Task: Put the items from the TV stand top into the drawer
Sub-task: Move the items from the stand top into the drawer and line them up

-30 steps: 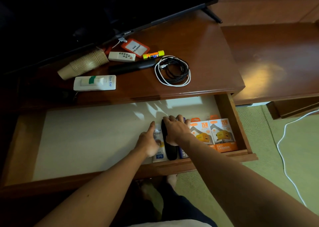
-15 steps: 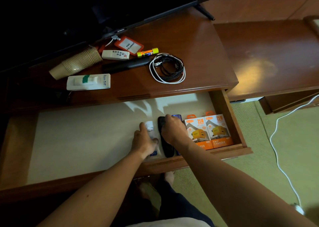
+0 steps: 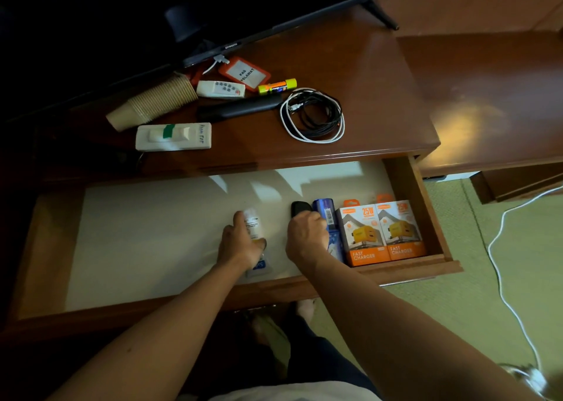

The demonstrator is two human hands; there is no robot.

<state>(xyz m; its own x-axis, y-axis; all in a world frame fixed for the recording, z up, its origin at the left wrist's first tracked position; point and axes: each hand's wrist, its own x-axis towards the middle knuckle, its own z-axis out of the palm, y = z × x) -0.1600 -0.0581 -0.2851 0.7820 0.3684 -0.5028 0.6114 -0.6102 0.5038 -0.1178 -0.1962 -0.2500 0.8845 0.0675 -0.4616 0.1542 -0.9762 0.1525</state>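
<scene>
The open drawer (image 3: 405,199) has a pale liner. Inside at its right stand two orange fast-charger boxes (image 3: 380,233) and a blue tube (image 3: 327,218). My right hand (image 3: 304,239) is closed over a black remote (image 3: 300,208) beside the blue tube. My left hand (image 3: 240,243) grips a white tube (image 3: 254,227) lying on the liner. On the TV stand top (image 3: 350,65) lie a stack of paper cups (image 3: 152,102), a white remote (image 3: 221,89), an orange badge holder (image 3: 245,73), a yellow glue stick (image 3: 277,85), a long black remote (image 3: 240,109), coiled cables (image 3: 313,114) and a white box (image 3: 173,137).
A TV (image 3: 182,10) stands at the back of the stand, its foot (image 3: 380,15) at the right. A lower wooden surface (image 3: 487,96) adjoins on the right. A white cord (image 3: 505,278) runs over the green carpet. The drawer's left half holds only liner.
My left hand has slid the white tube leftward, away from the black remote. My right hand stays on the black remote, and the blue tube beside it now shows.
</scene>
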